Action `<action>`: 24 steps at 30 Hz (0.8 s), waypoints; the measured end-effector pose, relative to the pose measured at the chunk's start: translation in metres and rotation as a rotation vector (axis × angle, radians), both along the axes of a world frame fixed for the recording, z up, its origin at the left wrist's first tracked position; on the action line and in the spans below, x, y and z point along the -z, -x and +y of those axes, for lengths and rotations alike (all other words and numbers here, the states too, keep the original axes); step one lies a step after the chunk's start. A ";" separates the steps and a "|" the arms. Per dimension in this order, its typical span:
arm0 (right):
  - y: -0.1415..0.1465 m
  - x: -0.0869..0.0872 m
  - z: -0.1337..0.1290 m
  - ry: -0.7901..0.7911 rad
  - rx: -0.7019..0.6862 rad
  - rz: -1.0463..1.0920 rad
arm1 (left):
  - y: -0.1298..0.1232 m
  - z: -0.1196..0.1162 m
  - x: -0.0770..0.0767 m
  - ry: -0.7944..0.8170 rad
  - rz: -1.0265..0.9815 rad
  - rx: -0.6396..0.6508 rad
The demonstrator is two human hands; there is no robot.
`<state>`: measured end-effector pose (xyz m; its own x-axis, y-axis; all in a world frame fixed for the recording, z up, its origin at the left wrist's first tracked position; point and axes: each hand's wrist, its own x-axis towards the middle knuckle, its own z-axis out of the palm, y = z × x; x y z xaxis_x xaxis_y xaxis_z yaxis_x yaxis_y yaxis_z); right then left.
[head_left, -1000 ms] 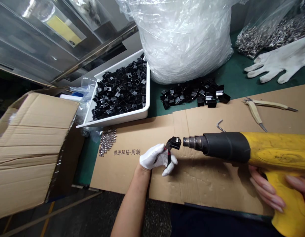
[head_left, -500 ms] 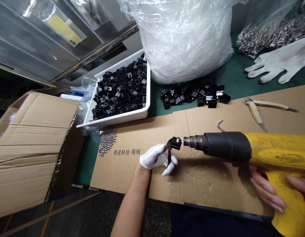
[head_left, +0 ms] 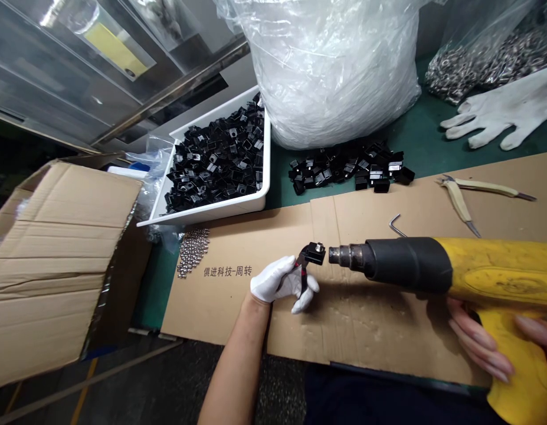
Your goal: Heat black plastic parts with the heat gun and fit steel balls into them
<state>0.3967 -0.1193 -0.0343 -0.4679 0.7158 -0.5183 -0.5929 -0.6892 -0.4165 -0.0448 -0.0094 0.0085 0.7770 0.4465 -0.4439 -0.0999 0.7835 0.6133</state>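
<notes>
My left hand (head_left: 284, 284), in a white glove, is shut on a pair of pliers (head_left: 303, 281) with dark handles. A small black plastic part (head_left: 315, 254) is clamped in the pliers' jaws. My bare right hand (head_left: 481, 345) grips the handle of a yellow and black heat gun (head_left: 406, 264). The gun's metal nozzle (head_left: 344, 255) points left at the black part, stopping just short of it. Both hands are above a flattened cardboard sheet (head_left: 366, 333).
A white tray (head_left: 211, 215) full of black parts stands beyond the cardboard, beside a loose pile of black parts (head_left: 348, 168). Also there are steel balls (head_left: 192, 252), a hex key (head_left: 395, 224), side cutters (head_left: 459, 198), a white glove (head_left: 503, 112), and a cardboard box (head_left: 56, 248) at left.
The view has drifted slightly. The black part has tilted a little in the pliers, and both hands and the heat gun stay almost where they were.
</notes>
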 end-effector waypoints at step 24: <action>-0.006 0.004 0.001 -0.119 -0.145 0.069 | 0.000 0.002 0.001 0.013 -0.032 -0.001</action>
